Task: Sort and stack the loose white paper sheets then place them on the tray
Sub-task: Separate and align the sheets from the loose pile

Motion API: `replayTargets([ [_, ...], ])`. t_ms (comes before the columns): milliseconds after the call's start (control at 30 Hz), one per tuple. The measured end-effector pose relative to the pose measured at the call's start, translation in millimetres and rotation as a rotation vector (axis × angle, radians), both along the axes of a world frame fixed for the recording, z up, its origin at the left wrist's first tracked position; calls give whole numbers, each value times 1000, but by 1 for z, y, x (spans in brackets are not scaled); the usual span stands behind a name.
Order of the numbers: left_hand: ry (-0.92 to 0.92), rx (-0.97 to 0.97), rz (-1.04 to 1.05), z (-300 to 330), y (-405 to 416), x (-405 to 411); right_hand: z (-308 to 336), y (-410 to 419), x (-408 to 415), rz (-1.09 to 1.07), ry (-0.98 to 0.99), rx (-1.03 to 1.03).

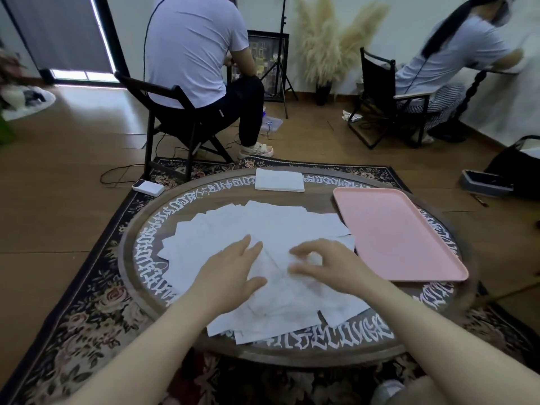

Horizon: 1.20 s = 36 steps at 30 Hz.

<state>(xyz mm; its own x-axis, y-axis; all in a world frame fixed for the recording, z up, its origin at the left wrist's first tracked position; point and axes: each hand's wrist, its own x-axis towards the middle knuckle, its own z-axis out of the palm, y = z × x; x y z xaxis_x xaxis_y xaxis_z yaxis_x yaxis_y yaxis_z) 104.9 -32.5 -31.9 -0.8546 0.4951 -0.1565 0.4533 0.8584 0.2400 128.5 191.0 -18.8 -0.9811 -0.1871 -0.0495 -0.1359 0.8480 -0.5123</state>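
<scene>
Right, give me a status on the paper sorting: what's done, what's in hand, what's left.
Done: a squared stack of sheets sits at the table's far edge. In hand: the left hand lies flat on the loose sheets while the right hand has its fingers curled at one, apparently pinching it. Left: most sheets are scattered, and the pink tray holds nothing.

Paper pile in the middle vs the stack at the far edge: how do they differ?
The loose sheets lie fanned and overlapping at mixed angles; the far stack is squared, edges aligned. The loose sheets cover much of the table centre; the far stack is compact. Both hands are on the loose sheets; the far stack lies untouched. Both are white paper, neither on the pink tray.
</scene>
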Motion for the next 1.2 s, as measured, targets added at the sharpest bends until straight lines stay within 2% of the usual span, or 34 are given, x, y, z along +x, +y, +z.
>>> replayTargets([
  [33,-10,-1,-18,-2,2,-1,-2,5,-5,-133,28,-158],
  [100,-34,-23,-33,-8,7,-5,-9,20,-19,-417,63,-349],
  [167,-49,-40,-5,-13,10,-11,-19,34,-31,-627,-90,-503],
  [233,-63,-24,42,-15,12,-18,-29,41,-37,-728,-277,-648],
  [300,-91,10,83,-16,11,-24,-33,44,-42,-775,-326,-678],
  [533,-128,12,83,-19,6,-31,-26,36,-66,-678,-260,-716],
  [667,-153,12,74,-18,5,-33,-20,39,-74,-655,-424,-830],
  [733,-162,6,66,-19,3,-34,-26,38,-75,-597,-469,-776],
  [933,-164,19,32,-22,3,-35,-34,26,-75,-402,-194,-780],
  [1033,-169,22,33,-24,3,-36,-32,29,-75,-316,-159,-756],
  [1200,-160,24,52,-25,4,-35,-30,30,-71,-390,-332,-760],
])
